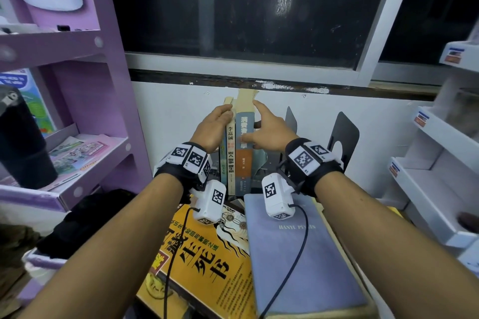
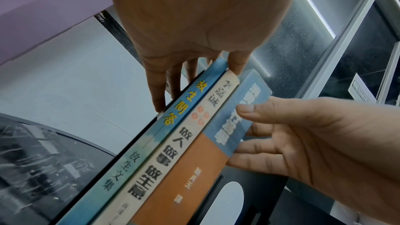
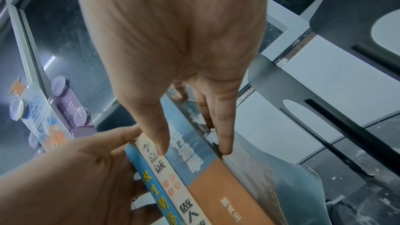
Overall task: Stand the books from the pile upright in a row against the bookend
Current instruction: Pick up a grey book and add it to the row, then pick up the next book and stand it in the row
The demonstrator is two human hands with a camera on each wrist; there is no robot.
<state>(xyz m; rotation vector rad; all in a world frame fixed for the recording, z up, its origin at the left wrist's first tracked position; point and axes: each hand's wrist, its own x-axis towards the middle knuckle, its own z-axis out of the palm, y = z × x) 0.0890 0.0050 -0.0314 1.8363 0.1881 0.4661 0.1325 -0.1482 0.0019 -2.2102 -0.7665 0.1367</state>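
Between the left hand [image 1: 211,129] and right hand [image 1: 269,129], straight fingers [image 2: 155,91] pressed flat on the outer covers, three paperback books [image 1: 230,158] are held upright just short of the black metal bookend [image 3: 281,91], while a yellow-covered book [image 1: 207,267] and a grey-blue book [image 1: 324,267] are left lying flat.

"HANYU PINYIN" — grey-blue book [image 1: 324,267], "李嘉誠" — cream spine [image 1: 230,147]
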